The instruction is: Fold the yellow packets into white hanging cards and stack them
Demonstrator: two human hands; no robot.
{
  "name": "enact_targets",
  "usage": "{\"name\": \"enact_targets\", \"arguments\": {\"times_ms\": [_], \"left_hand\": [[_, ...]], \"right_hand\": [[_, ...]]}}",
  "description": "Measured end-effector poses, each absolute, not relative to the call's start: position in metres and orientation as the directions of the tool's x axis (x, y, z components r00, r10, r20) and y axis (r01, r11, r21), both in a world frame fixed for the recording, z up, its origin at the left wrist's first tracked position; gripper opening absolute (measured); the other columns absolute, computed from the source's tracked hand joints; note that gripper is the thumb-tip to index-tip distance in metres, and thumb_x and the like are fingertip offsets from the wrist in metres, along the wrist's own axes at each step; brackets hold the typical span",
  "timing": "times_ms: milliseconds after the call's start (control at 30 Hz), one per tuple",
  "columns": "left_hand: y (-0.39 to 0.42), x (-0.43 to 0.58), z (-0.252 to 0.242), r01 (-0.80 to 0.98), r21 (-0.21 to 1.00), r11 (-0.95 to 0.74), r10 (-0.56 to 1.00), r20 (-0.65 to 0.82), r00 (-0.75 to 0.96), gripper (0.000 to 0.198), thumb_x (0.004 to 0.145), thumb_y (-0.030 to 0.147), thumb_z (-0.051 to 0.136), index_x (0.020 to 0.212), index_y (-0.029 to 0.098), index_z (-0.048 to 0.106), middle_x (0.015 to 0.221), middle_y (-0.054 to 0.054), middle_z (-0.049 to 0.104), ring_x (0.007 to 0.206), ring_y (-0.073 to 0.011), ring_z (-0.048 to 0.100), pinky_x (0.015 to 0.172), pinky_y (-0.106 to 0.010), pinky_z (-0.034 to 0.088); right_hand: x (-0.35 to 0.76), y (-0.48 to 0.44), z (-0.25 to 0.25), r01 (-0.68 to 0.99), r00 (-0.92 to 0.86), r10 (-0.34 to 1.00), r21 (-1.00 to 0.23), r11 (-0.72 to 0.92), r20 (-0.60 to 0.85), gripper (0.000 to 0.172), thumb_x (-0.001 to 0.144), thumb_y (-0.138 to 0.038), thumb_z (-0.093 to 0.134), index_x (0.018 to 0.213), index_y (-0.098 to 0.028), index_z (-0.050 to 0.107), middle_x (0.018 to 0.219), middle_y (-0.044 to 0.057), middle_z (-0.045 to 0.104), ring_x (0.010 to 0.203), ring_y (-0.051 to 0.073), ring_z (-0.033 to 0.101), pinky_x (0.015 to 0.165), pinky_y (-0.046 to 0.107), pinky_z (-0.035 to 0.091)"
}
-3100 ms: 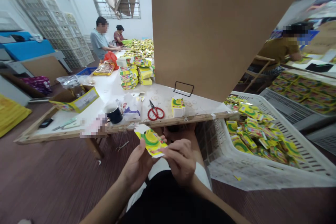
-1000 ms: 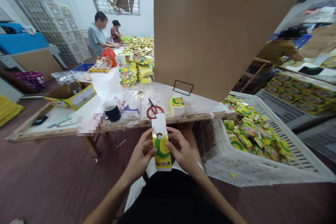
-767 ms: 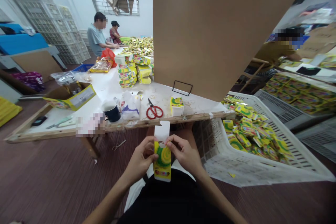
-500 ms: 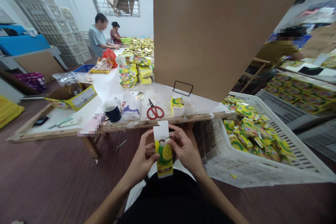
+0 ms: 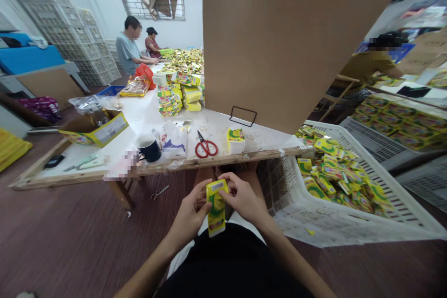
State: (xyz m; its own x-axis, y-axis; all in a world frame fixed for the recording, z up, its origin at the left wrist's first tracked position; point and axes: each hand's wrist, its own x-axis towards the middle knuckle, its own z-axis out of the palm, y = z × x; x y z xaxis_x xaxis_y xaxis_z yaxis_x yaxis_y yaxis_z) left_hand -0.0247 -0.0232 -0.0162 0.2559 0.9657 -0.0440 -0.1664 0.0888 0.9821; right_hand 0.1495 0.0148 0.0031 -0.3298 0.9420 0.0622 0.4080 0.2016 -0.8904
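Observation:
Over my lap, a small yellow and green box (image 5: 217, 209) stands upright between my two hands. My left hand (image 5: 193, 208) grips its left side, thumb on the front face. My right hand (image 5: 241, 196) holds the top right corner, its thumb pressing near the top edge, where a barcode shows on the folded-down flap. What the box contains is hidden. Ahead on the table edge lie red-handled scissors (image 5: 206, 145) and a small stack of yellow cards or flat boxes (image 5: 236, 140).
A white crate (image 5: 335, 233) of yellow packets stands at my right. A tall cardboard sheet (image 5: 279, 46) rises from the table (image 5: 139, 116). A dark mug (image 5: 149, 149) and an open carton (image 5: 98, 130) sit at left. Several people work beyond.
The white top flap that stood up from the box is now folded down, with its barcode side showing. My right thumb has moved onto the top of the box.

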Motion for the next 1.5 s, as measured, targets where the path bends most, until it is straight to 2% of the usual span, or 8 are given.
{"name": "enact_targets", "arguments": {"times_ms": [400,733,833,900,1000,1100,1333,1500], "left_hand": [[-0.022,-0.023,-0.014,-0.179,0.979,0.100,0.973,-0.059,0.224,0.051,0.079,0.016,0.061,0.126,0.016,0.042,0.112,-0.013,0.066,0.097,-0.0231,0.065,0.086,-0.036,0.049],[-0.024,-0.021,-0.009,-0.198,0.975,0.097,0.969,-0.046,0.243,0.049,0.077,0.019,0.065,0.123,0.016,0.048,0.101,-0.012,0.069,0.088,-0.0249,0.067,0.078,-0.036,0.052],[-0.026,-0.016,-0.008,-0.159,0.986,0.053,0.979,-0.019,0.204,0.065,0.079,0.021,0.063,0.138,0.020,0.034,0.112,-0.012,0.065,0.105,-0.0243,0.061,0.093,-0.039,0.046],[-0.025,-0.016,-0.009,-0.114,0.993,0.017,0.986,0.002,0.164,0.079,0.077,0.023,0.067,0.143,0.024,0.024,0.121,-0.012,0.059,0.116,-0.0232,0.054,0.102,-0.039,0.039],[-0.021,-0.018,-0.012,-0.057,0.998,0.035,0.990,-0.027,0.136,0.080,0.074,0.027,0.069,0.142,0.020,0.027,0.125,-0.016,0.054,0.119,-0.0254,0.052,0.103,-0.041,0.037],[-0.018,-0.017,-0.013,-0.017,0.998,0.055,0.985,-0.052,0.164,0.069,0.077,0.030,0.066,0.137,0.016,0.035,0.123,-0.018,0.054,0.118,-0.0262,0.053,0.102,-0.042,0.039],[-0.019,-0.016,-0.010,0.067,0.998,0.014,0.981,-0.027,0.193,0.045,0.080,0.030,0.062,0.121,0.016,0.051,0.116,-0.014,0.061,0.112,-0.0245,0.057,0.101,-0.041,0.040],[-0.018,-0.020,-0.010,0.087,0.996,0.013,0.988,-0.026,0.152,0.044,0.079,0.033,0.063,0.118,0.016,0.054,0.113,-0.014,0.063,0.110,-0.0250,0.058,0.100,-0.041,0.040]], "right_hand": [[0.142,0.013,-0.013,0.511,-0.246,0.969,-0.845,0.158,0.033,0.042,0.069,-0.018,0.062,0.108,-0.025,0.050,0.060,-0.006,0.054,0.054,0.012,0.051,0.052,0.020,0.035],[0.143,0.013,-0.003,0.081,-0.333,0.941,-0.992,0.100,0.067,0.024,0.079,-0.033,0.061,0.095,-0.017,0.068,0.088,0.005,0.067,0.075,0.016,0.059,0.066,0.027,0.047],[0.162,0.021,0.005,0.220,-0.147,0.962,-0.941,0.258,0.230,0.020,0.080,-0.033,0.060,0.089,-0.017,0.068,0.086,0.007,0.066,0.075,0.018,0.058,0.069,0.030,0.047],[0.196,0.038,0.017,0.512,0.146,0.866,-0.786,0.347,0.478,0.019,0.082,-0.033,0.057,0.085,-0.017,0.067,0.086,0.009,0.063,0.081,0.020,0.055,0.077,0.036,0.045],[0.253,0.074,0.031,0.884,0.293,0.611,-0.452,0.119,0.736,0.025,0.080,-0.030,0.058,0.098,-0.016,0.067,0.108,0.015,0.056,0.107,0.030,0.045,0.097,0.051,0.029],[0.271,0.111,0.028,0.931,0.183,0.694,-0.350,0.106,0.697,0.033,0.078,-0.029,0.061,0.107,-0.014,0.064,0.110,0.016,0.054,0.108,0.030,0.045,0.097,0.051,0.029],[0.188,0.166,-0.009,0.858,-0.084,0.842,-0.390,0.333,0.533,0.044,0.078,-0.040,0.060,0.109,-0.009,0.061,0.112,0.017,0.059,0.104,0.025,0.048,0.089,0.038,0.034],[0.172,0.181,-0.007,0.860,-0.054,0.854,-0.410,0.303,0.517,0.022,0.081,-0.028,0.058,0.069,-0.010,0.062,0.074,0.010,0.063,0.084,0.020,0.054,0.081,0.034,0.034]]}}
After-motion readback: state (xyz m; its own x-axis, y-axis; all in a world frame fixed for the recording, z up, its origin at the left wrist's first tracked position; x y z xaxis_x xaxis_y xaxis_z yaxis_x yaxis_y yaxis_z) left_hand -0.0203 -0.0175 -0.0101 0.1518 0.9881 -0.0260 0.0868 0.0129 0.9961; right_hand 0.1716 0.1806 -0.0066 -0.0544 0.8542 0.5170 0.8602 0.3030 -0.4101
